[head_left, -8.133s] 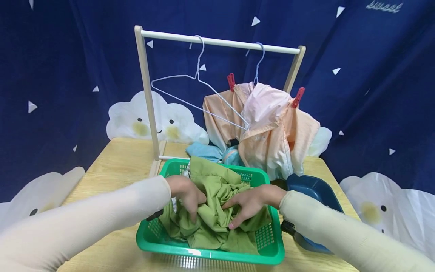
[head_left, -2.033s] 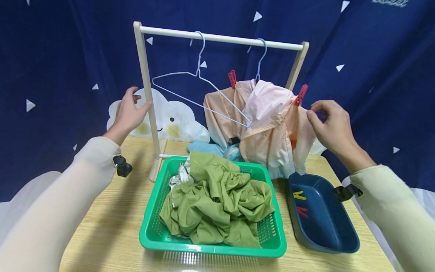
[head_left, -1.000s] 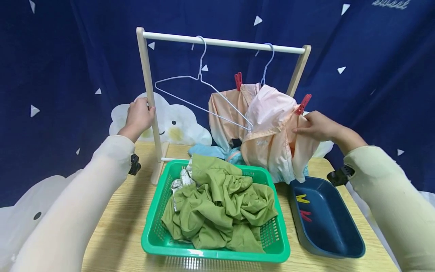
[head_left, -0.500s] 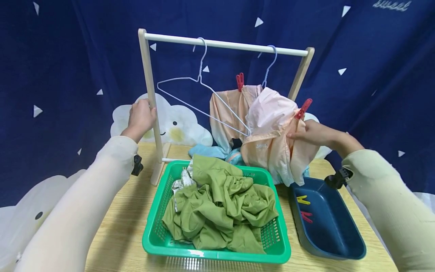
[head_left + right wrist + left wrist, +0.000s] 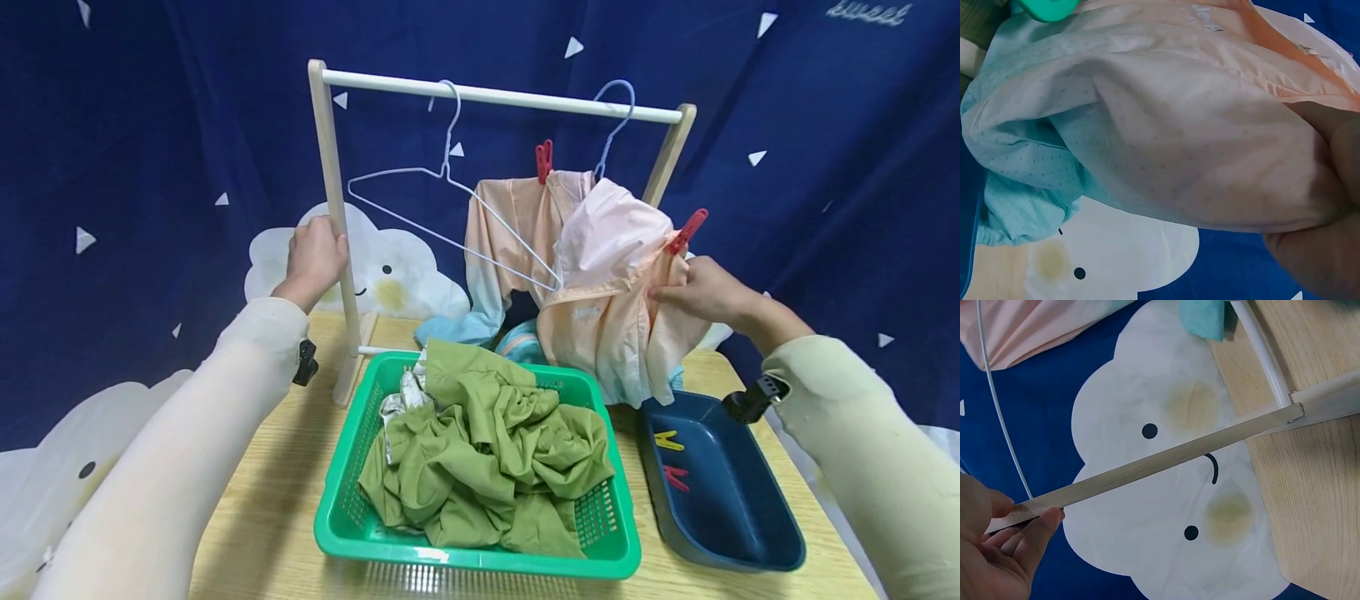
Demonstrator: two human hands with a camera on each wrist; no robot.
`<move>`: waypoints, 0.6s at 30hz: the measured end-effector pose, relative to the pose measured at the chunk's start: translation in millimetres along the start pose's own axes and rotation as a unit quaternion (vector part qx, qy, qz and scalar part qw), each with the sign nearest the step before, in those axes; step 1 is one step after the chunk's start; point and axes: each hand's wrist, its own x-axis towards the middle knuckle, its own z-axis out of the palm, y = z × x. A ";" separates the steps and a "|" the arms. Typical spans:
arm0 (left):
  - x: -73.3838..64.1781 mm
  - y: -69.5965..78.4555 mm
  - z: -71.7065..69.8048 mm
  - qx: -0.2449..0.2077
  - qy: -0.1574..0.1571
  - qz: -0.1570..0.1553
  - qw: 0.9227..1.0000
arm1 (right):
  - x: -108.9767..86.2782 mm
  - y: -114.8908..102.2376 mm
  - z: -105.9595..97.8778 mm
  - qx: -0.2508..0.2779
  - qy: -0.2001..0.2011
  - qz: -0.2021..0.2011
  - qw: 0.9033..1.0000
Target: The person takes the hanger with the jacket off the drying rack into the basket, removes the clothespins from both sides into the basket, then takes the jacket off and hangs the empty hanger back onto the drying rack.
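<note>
My left hand grips the left wooden post of a small clothes rack, thumb and fingers on opposite sides. The right hand holds a peach-to-turquoise jacket by the shoulder and upper sleeve, just below a red clothespin. In the right wrist view, the sleeve fabric bunches between thumb and fingers. The jacket is on a blue-purple hanger whose hook rises above the white rail. Another red clothespin pinches its other shoulder. A bare white hanger hangs to the left.
A green basket filled with crumpled olive cloth stands in front of the rack. To its right is a dark blue bin with yellow and red clothespins inside. A cloud-print navy curtain hangs behind.
Both hands left the olive cloth and went to the rack; the left took the post, the right the jacket shoulder. The jacket and its hanger have just shifted up and right, hook lifting above the rail.
</note>
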 end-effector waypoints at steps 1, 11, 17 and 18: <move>0.0 0.2 -0.1 0.000 -0.001 -0.002 1.000 | -0.3 -0.1 -0.6 0.002 0.005 0.000 1.000; -0.4 -1.3 0.4 0.001 -0.002 -0.010 1.000 | -6.9 1.5 -3.3 0.015 0.042 -0.010 0.999; -1.3 0.3 -0.3 -0.002 -0.004 -0.005 1.000 | -17.3 9.2 -3.5 0.022 0.062 -0.022 0.998; -0.9 0.6 -0.3 -0.001 -0.002 -0.003 1.000 | -19.4 10.6 -3.4 0.021 0.067 -0.025 0.997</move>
